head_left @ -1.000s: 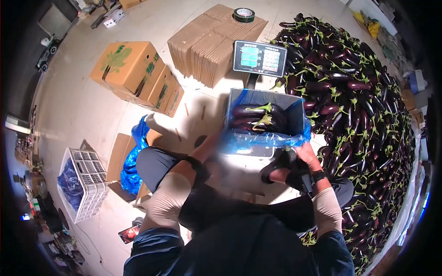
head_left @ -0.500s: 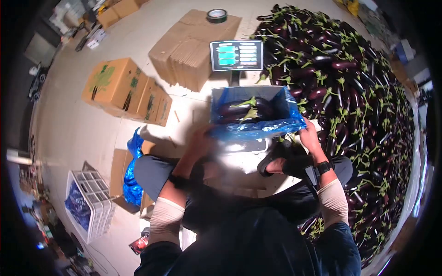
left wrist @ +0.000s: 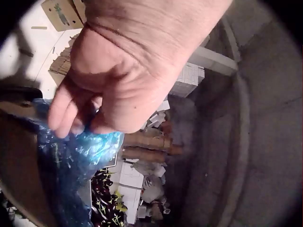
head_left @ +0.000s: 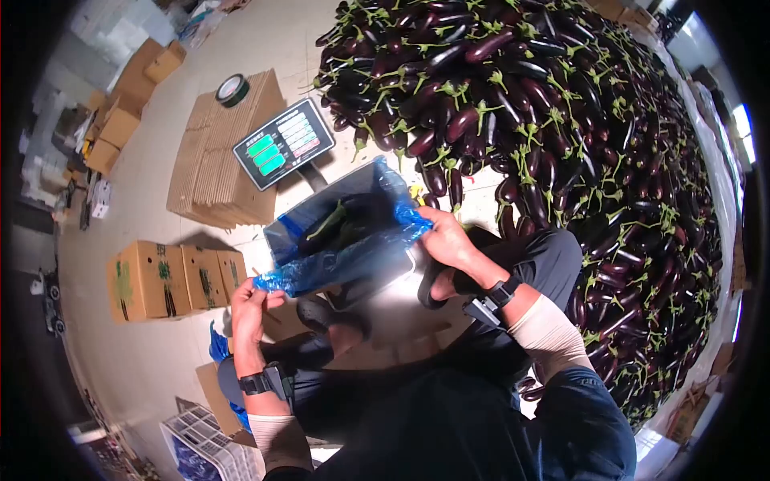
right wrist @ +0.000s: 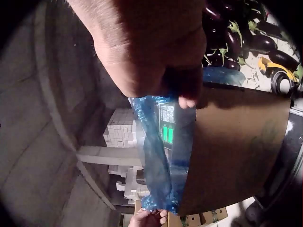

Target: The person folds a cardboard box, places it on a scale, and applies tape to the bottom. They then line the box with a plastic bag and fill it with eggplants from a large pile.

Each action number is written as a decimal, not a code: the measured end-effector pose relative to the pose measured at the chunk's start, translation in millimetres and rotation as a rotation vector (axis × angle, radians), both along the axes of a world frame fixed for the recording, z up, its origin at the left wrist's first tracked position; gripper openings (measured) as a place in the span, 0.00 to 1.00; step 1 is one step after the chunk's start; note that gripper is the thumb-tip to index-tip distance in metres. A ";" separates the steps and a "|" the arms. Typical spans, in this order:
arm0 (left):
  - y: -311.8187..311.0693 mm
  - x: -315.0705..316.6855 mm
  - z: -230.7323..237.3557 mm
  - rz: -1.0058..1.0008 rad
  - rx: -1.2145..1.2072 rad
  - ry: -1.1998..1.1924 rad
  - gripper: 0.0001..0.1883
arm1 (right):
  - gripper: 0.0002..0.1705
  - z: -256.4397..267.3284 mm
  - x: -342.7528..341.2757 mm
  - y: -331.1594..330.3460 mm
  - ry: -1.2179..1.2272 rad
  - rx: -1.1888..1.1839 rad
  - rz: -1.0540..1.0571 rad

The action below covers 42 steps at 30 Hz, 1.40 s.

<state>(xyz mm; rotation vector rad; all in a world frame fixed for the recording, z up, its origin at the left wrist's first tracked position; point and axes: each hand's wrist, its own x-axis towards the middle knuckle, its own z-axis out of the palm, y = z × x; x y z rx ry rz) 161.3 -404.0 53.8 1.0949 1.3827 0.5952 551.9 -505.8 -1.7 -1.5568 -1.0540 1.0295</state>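
A cardboard box (right wrist: 236,146) lined with a blue plastic bag (head_left: 341,260) stands in front of the person, and dark eggplants (head_left: 325,228) with green stems lie inside. My left hand (head_left: 247,311) pinches the near left corner of the bag between thumb and fingers. At the near right corner my right hand (head_left: 449,240) grips the bag's edge. The left wrist view shows the fingers (left wrist: 64,113) on the bunched film. Between the two hands the film stretches along the box's near side and partly covers the eggplants.
A scale display (head_left: 285,144) with green digits rises behind the box. Flattened cartons (head_left: 224,152) carry a roll of tape (head_left: 232,90). A large eggplant heap (head_left: 545,120) spreads at the right. Printed cartons (head_left: 172,280) stand at the left, a white crate (head_left: 212,441) below.
The head view has turned to the right. The bag's near edge has been drawn up over part of the box opening. The left hand, blurred earlier, now shows clearly at the bag's left corner.
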 end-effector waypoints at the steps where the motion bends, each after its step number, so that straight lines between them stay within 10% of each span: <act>1: 1.6 1.7 2.1 -0.013 -0.015 -0.010 0.07 | 0.09 -1.1 -0.2 4.9 0.004 0.005 -0.012; 6: -8.9 22.8 30.8 -0.322 0.062 0.115 0.38 | 0.10 21.9 1.1 24.0 0.253 -0.034 -0.030; 10: -2.2 43.8 20.6 -0.735 0.424 0.363 0.26 | 0.21 22.3 -5.5 40.5 -0.070 -0.109 -0.046; 13: 16.1 27.6 -8.7 -0.692 0.170 0.411 0.15 | 0.28 -21.1 -16.8 72.4 -0.569 0.138 0.401; 18: 48.2 48.0 19.3 -0.463 0.110 0.233 0.05 | 0.21 70.6 -34.3 96.5 -0.371 -0.116 0.567; 31: 92.0 107.4 36.1 -0.415 0.203 0.265 0.02 | 0.21 58.8 -64.8 172.3 -0.544 0.129 0.458; 33: 94.4 110.4 42.9 -0.580 0.308 0.378 0.04 | 0.23 53.6 -37.5 175.4 -0.125 0.140 0.571; 34: 92.8 109.8 43.5 -0.515 0.389 0.345 0.07 | 0.24 61.4 -37.6 185.9 -0.608 0.527 0.376; 38: 96.1 88.9 56.6 -0.116 0.537 -0.031 0.21 | 0.24 114.1 3.4 179.3 -0.703 0.492 0.072; 42: 86.2 39.6 66.2 -0.081 0.583 0.186 0.24 | 0.21 117.4 68.3 163.8 -0.567 0.181 0.037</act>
